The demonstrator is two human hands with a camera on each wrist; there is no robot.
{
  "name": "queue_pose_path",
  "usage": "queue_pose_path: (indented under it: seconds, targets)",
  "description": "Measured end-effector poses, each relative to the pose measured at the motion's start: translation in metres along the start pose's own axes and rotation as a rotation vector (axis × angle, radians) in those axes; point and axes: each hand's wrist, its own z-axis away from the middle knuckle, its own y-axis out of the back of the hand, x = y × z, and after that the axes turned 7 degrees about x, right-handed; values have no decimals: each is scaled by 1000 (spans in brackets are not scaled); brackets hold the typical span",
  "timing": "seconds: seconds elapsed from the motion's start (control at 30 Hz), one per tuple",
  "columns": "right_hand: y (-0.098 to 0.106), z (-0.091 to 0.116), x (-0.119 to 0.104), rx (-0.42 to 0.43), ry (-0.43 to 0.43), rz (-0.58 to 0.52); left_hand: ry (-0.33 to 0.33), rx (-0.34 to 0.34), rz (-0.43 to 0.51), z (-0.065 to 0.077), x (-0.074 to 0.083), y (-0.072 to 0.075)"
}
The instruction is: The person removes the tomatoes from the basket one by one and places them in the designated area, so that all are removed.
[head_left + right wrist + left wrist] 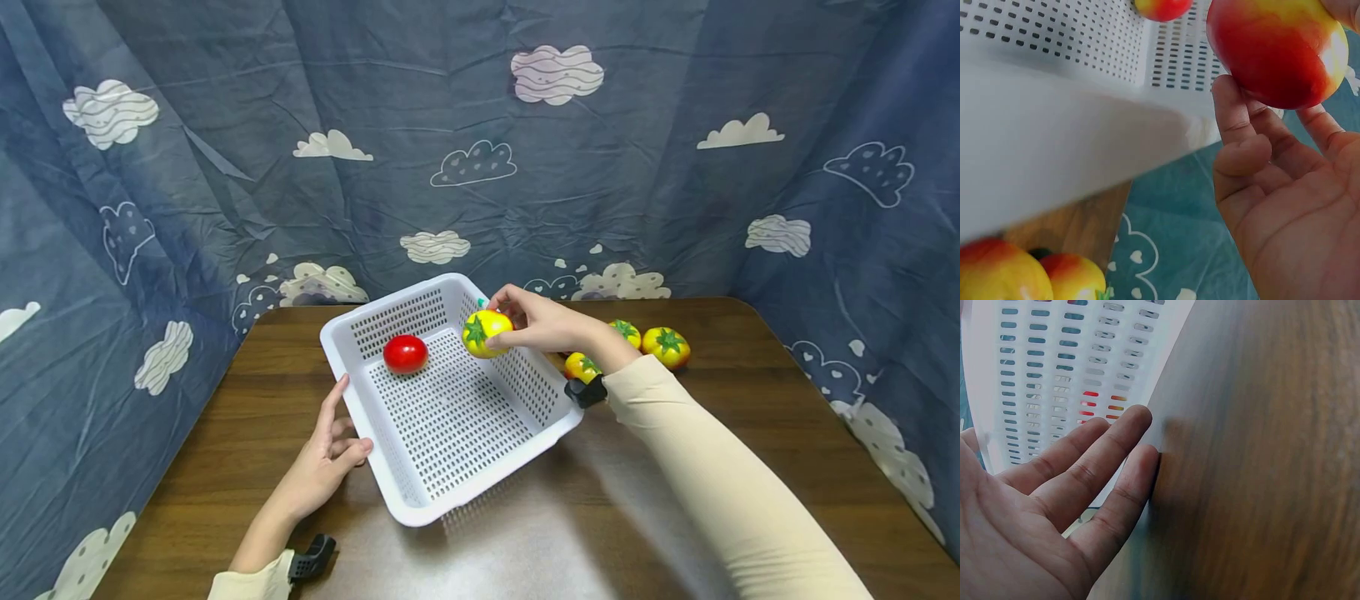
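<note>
My right hand (pixel 543 323) holds a yellow-and-red fruit (pixel 480 333) with a green star-shaped calyx above the right side of a white perforated plastic basket (pixel 480 492). The right wrist view shows the red underside of that held fruit (pixel 1279 53), with fingertips against it. A red fruit (pixel 406 355) lies inside the basket near its left wall; its yellow part shows in the right wrist view. My left hand (pixel 318 467) is at the basket's left rim, thumb and index fingertips touching it. The other left fingers (pixel 1094 472) extend fairly straight beside the slotted outer wall.
Several similar fruits (pixel 666 347) lie on the wooden table (pixel 720 433) to the right of the basket, some partly hidden by my right forearm. A dark blue cloth (pixel 420 108) with cloud prints hangs behind and at both sides of the table.
</note>
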Motion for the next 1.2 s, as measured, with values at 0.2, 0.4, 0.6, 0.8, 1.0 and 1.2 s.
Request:
queue_pose_path:
  seconds: [0.2,0.4,0.6,0.8,1.0,1.2]
  targets:
    - [7,9,7,20,8,10,3,-1,-2,0,0,0]
    - [13,18,18,32,6,-24,-4,-3,2,1,-1,-1]
    - [21,27,26,58,-38,-70,-2,-3,0,1,0,0]
    - [28,36,31,89,-48,-103,3,-2,-4,1,0,-1]
    - [33,44,38,134,-31,-72,9,-5,-3,2,-1,-1]
    - [42,53,46,184,-25,19,1,-5,-1,0,0,0]
